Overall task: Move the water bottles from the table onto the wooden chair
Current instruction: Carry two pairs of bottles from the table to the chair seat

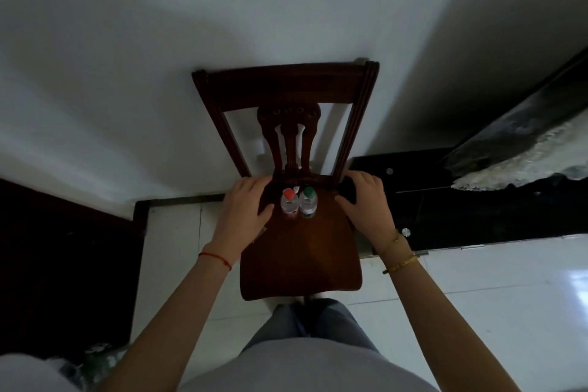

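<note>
Both water bottles already stand upright on the wooden chair (299,251), toward the back edge of the seat, just in front of the carved backrest. The red-capped bottle (289,204) is on the left and the green-capped bottle (308,204) on the right, side by side and touching or nearly so.

Your left hand (246,205) is spread out beside the red-capped bottle with the fingers loose and nothing in it; the thumb is close to the bottle, though contact cannot be confirmed. Your right hand (366,200) is likewise spread and empty near the right edge of the seat, clear of the green-capped bottle.

These look like small clear plastic bottles, seemingly filled, so expect them to be light to moderate in weight with thin walls that dent if squeezed hard. The smooth sides may be slippery. Narrow and tall, they would tip from a sideways nudge on the polished seat. If you need to adjust one, wrap your fingers around the middle of the body, or pinch at the ridged cap, and lift straight up.
</note>
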Tool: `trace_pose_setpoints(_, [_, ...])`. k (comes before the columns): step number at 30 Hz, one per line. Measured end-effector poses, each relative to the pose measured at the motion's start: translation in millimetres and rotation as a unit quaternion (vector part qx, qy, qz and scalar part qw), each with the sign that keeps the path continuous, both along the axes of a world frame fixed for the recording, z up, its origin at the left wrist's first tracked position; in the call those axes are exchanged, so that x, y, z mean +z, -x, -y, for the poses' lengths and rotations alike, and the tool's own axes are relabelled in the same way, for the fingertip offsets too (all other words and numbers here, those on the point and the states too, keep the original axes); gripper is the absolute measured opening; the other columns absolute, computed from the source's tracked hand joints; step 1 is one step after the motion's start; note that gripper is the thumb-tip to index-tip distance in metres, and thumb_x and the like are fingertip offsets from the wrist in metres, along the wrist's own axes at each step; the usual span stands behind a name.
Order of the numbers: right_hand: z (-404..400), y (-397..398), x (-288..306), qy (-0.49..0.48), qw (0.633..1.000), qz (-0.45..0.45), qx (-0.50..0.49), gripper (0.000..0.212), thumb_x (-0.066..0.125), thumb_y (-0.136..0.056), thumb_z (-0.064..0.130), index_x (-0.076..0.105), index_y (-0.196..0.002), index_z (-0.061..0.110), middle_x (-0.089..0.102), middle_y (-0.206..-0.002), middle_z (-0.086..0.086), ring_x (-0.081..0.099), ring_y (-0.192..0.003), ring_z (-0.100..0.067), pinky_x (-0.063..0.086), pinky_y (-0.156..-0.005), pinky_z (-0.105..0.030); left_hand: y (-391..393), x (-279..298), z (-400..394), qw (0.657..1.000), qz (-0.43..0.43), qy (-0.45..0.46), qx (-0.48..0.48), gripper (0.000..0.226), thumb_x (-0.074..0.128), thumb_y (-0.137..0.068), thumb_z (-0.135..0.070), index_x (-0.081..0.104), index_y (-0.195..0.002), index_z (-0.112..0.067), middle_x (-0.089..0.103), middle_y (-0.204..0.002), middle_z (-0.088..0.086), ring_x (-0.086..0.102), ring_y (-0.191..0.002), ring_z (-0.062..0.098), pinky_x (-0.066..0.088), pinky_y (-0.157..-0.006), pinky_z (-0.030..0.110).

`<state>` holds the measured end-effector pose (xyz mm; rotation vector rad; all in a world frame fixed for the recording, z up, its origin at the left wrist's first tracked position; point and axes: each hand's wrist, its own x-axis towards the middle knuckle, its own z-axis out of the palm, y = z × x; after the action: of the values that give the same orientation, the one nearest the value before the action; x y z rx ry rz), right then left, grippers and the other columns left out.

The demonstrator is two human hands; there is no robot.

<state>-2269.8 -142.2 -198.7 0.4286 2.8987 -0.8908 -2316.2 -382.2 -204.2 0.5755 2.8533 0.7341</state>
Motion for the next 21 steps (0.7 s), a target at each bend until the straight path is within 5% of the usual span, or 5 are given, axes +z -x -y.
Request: trace_pose_setpoints(21, [0,-87,40,0.024,0.998,-0.055,0.008,0.059,0.065,-0.085,0.026,0.041,-0.138,0.02,0.046,-0.14,-0.003,0.031,-0.134,-0.023,0.027,-0.112,-0.039,-91,60,1,0.996,-0.051,-0.057,0.042,0.054,0.064,-0.087,-0.023,0.045,-0.137,-0.018,0.054,-0.134,0.005,0.044,-0.126,0.022,0.039,-0.106,0.046])
